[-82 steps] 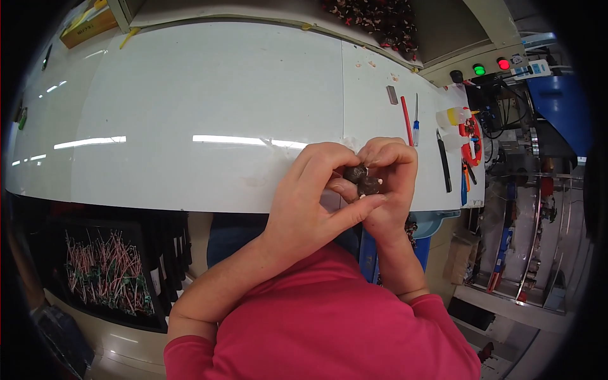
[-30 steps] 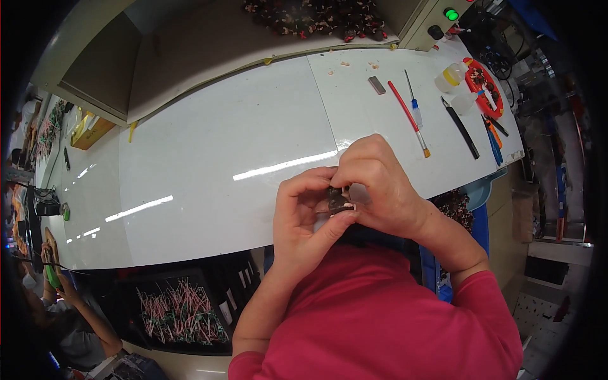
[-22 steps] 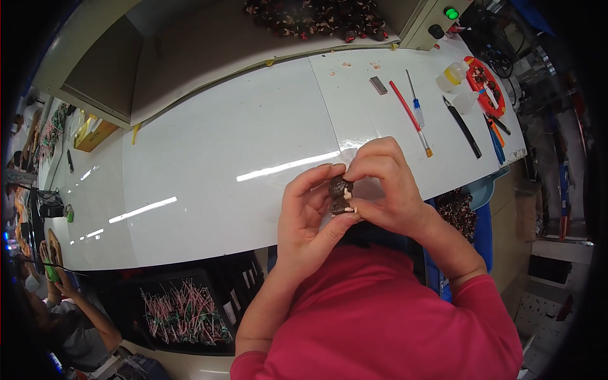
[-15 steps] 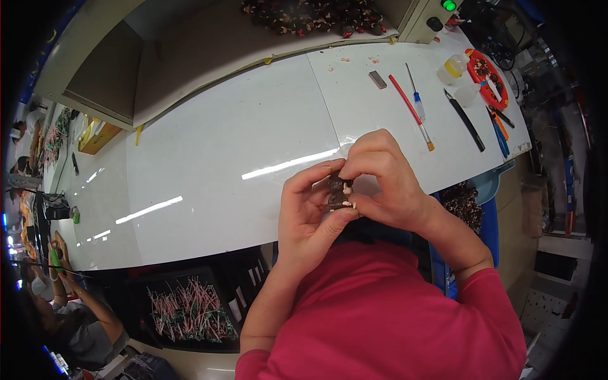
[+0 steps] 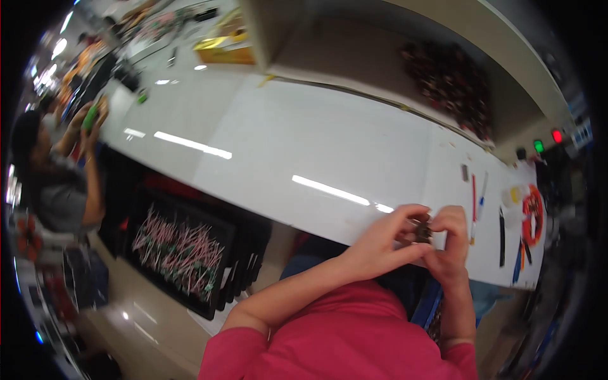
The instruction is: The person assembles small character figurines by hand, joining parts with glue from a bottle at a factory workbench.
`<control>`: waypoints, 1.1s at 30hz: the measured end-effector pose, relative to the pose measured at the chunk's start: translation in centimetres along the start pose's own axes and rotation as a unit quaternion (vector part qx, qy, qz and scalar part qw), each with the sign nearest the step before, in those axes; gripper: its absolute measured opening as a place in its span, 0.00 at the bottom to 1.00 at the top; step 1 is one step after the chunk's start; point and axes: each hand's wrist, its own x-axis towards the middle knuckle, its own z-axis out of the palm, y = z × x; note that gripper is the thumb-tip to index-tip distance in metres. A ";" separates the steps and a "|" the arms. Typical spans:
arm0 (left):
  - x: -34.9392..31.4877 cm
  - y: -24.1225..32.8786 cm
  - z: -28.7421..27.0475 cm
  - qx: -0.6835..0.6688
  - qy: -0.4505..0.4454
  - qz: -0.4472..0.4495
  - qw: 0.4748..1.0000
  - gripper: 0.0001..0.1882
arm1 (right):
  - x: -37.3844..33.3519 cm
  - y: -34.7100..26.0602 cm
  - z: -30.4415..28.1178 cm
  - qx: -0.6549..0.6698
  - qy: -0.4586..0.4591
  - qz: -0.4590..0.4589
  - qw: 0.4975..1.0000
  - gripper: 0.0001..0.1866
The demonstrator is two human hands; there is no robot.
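Two hands are brought together over the near edge of the white table (image 5: 329,139), and a small dark part (image 5: 422,232) is pinched between them. The left hand (image 5: 387,244) is closed around the part from the left, its fingers curled; the right hand (image 5: 451,244) is closed on it from the right and above. The part is held just off the table, not resting on it. Its details are too blurred to tell, so the work is judged to be mid-way: the part is still being handled. A red-handled tool (image 5: 473,206) and other tools lie untouched nearby. A tray of red wired pieces (image 5: 180,250) sits below the table at left.
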 end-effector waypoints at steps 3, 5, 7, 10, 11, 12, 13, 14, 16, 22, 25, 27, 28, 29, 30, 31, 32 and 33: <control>0.0 1.2 -0.6 0.107 -0.038 -0.008 0.994 0.28 | 0.2 -0.1 -0.1 -0.013 0.015 0.013 1.000 0.23; -0.1 1.0 -0.4 0.134 -0.066 -0.020 0.989 0.26 | 0.2 -0.2 -0.3 -0.022 0.008 0.013 1.000 0.23; 0.2 0.1 -0.3 0.123 -0.039 0.012 0.992 0.24 | 0.1 0.0 -0.2 -0.027 0.010 0.018 0.999 0.23; 0.2 -0.4 0.1 0.148 0.012 0.060 0.987 0.23 | 0.5 -0.1 -0.1 -0.062 0.011 -0.007 0.998 0.23; 0.1 0.1 0.3 0.115 0.027 0.042 0.992 0.23 | 0.7 -0.3 -0.1 -0.060 0.009 -0.007 0.998 0.24; 0.2 0.5 0.3 0.145 0.046 0.036 0.988 0.22 | 1.0 -0.2 -0.1 -0.061 0.009 -0.011 0.998 0.25; 0.3 0.3 0.4 0.126 0.052 0.036 0.990 0.22 | 1.0 -0.1 -0.3 -0.083 0.011 0.009 0.996 0.25; 0.5 -0.1 0.6 0.111 0.063 0.036 0.991 0.22 | 0.8 0.1 -0.3 -0.063 0.020 0.007 0.998 0.25; 0.9 -0.8 0.9 0.140 0.049 0.051 0.988 0.22 | 0.2 0.5 -0.2 -0.054 0.032 0.016 0.998 0.26; 0.9 -1.1 1.9 0.193 0.073 0.049 0.977 0.23 | -1.3 0.6 0.5 -0.033 0.055 0.017 0.998 0.27; 1.0 -1.3 1.9 0.216 0.074 0.052 0.972 0.21 | -1.6 0.5 1.0 -0.031 0.084 0.022 0.996 0.27; 1.2 -1.6 1.8 0.230 0.072 0.054 0.969 0.21 | -1.9 0.6 1.2 -0.034 0.090 0.038 0.995 0.27; 1.3 -1.7 1.8 0.245 0.075 0.057 0.965 0.20 | -1.9 0.7 1.2 -0.035 0.089 0.039 0.995 0.27; 1.3 -1.8 1.8 0.259 0.077 0.060 0.961 0.20 | -2.0 0.7 1.1 -0.034 0.090 0.042 0.994 0.26; 1.4 -1.9 1.9 0.257 0.077 0.058 0.962 0.20 | -2.0 0.8 1.1 -0.032 0.092 0.045 0.994 0.26; 1.4 -2.0 1.9 0.260 0.080 0.064 0.960 0.20 | -2.0 0.8 1.1 -0.033 0.090 0.047 0.994 0.26; 1.5 -2.1 1.9 0.264 0.083 0.070 0.958 0.20 | -2.0 0.8 1.2 -0.032 0.096 0.048 0.994 0.26; 1.5 -2.1 1.9 0.262 0.083 0.069 0.959 0.20 | -2.0 0.9 1.2 -0.031 0.102 0.049 0.993 0.26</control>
